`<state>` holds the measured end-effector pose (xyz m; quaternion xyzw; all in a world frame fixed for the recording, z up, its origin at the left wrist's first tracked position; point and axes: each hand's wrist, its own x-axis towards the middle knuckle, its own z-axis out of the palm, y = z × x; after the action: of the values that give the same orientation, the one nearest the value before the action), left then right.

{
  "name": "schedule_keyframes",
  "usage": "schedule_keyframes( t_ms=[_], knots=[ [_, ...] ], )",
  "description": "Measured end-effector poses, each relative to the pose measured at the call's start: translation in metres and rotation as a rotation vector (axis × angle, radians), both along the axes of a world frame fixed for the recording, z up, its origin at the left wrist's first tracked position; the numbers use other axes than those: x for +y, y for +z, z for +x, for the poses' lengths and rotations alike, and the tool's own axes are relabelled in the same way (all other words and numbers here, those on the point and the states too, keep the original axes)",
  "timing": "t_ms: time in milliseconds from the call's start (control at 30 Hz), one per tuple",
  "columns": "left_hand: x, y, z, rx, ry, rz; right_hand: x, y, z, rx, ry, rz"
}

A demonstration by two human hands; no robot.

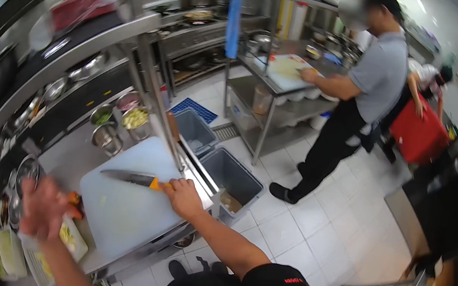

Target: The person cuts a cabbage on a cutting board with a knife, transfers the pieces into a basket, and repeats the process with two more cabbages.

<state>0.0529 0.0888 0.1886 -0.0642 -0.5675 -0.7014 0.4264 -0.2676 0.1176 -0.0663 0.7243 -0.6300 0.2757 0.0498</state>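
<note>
White rectangular plastic cutting board (124,201) lies lower centre-left. Long steel knife with orange handle (130,177) is laid across it, blade pointing left, handle clamped in right hand (183,196). Left hand (45,208), blurred, lower left, grip unclear.

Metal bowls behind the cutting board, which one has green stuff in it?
The bowl at the left of the back row, holding green pieces. The one right of it holds pale yellowish pieces, and the front bowl, nearest the cutting board, shows only bare metal.
</note>
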Motion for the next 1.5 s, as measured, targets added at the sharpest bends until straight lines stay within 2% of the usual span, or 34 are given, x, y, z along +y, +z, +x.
schedule_keyframes(
  t_ms=[33,67,200,233,333,433,533,600,667,733,800,1000,1033,1167,1233,1333,1367,1433,1500],
  knots=[
    [-0.009,0.008,-0.037,0.128,-0.276,-0.039,-0.001,0.001,0.0,-0.001,0.003,0.055],
    [-0.007,0.022,-0.073,0.165,-0.386,-0.075,0.0,0.001,0.0,-0.051,0.022,0.027],
    [0.015,0.115,-0.189,0.088,-0.593,-0.238,-0.007,-0.015,-0.002,-0.003,0.041,-0.12],
    [0.02,0.134,-0.209,0.067,-0.649,-0.272,-0.004,-0.011,-0.001,0.023,0.024,-0.068],
    [0.033,0.149,-0.237,0.074,-0.71,-0.355,-0.002,-0.001,-0.001,0.029,0.016,0.087],
    [0.031,0.155,-0.236,0.088,-0.789,-0.405,-0.001,-0.007,-0.002,0.044,0.02,-0.014],
    [0.029,0.16,-0.23,0.113,-0.92,-0.46,0.0,-0.005,-0.002,0.124,-0.003,0.139],
    [0.03,0.163,-0.233,0.161,-1.036,-0.538,0.004,0.002,-0.001,0.004,0.012,0.061],
    [0.028,0.164,-0.235,0.184,-1.077,-0.564,0.004,0.011,-0.001,0.038,-0.013,0.103],
    [0.027,0.161,-0.23,0.119,-0.991,-0.465,0.007,0.011,0.002,0.047,-0.022,0.13],
    [0.032,0.16,-0.227,0.048,-0.858,-0.353,0.004,0.006,-0.003,0.037,-0.016,0.042],
    [0.043,0.149,-0.249,0.063,-0.827,-0.394,-0.001,-0.002,0.001,-0.051,0.021,-0.069],
    [0.043,0.146,-0.248,0.062,-0.821,-0.408,0.004,0.003,0.003,-0.141,-0.02,0.115],
    [0.028,0.119,-0.199,0.013,-0.701,-0.476,0.004,0.001,0.001,0.03,-0.021,0.055],
    [0.025,0.094,-0.162,-0.056,-0.585,-0.517,0.007,0.012,0.0,0.041,-0.033,0.141],
    [0.029,0.049,-0.082,-0.307,-0.172,-0.514,0.006,0.011,0.002,0.022,-0.02,0.143],
    [0.04,0.031,-0.047,-0.496,0.081,-0.364,0.006,0.01,0.001,0.026,-0.019,0.121],
    [0.038,0.006,0.008,-0.787,0.491,-0.257,0.006,0.006,0.001,0.006,-0.024,0.107],
    [0.014,-0.041,0.083,-0.916,0.909,-0.134,0.006,0.009,0.003,-0.027,-0.047,0.136]
  ],
)
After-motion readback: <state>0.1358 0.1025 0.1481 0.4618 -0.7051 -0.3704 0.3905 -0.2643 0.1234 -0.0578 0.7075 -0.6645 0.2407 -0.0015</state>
